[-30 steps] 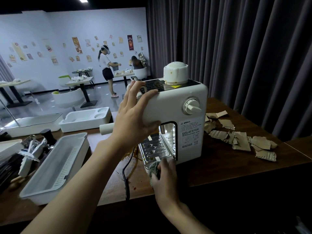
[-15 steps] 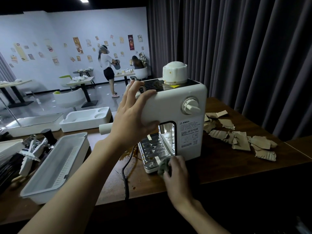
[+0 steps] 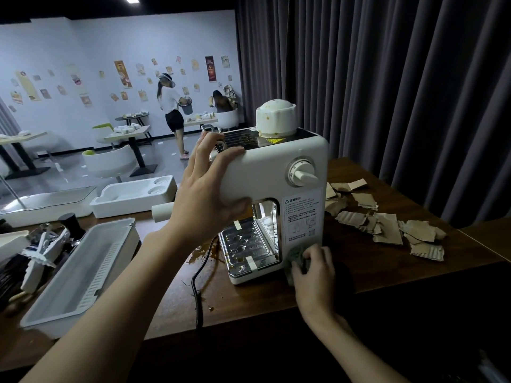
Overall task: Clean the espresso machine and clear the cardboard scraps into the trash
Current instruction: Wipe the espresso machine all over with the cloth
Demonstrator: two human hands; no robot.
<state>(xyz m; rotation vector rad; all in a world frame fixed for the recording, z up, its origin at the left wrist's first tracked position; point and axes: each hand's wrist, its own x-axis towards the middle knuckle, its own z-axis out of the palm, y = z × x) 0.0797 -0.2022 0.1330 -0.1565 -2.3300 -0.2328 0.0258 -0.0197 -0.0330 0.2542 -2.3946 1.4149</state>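
Fingers (image 3: 206,150) of our left hand (image 3: 204,200) spread over the espresso machine (image 3: 276,172), thumb clamped beneath its overhang, apparently bracing it on the table (image 3: 359,261). Our right hand (image 3: 315,272), fingers curled round a green cloth (image 3: 295,254), presses it against the machine's lower corner. Beside the machine, the cardboard scraps (image 3: 387,228) lie uncleared.

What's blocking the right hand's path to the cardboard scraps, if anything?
Nothing visible. The right hand, gripping a cloth against the espresso machine, has only bare table between it and the cardboard scraps. No trash bin is in view.
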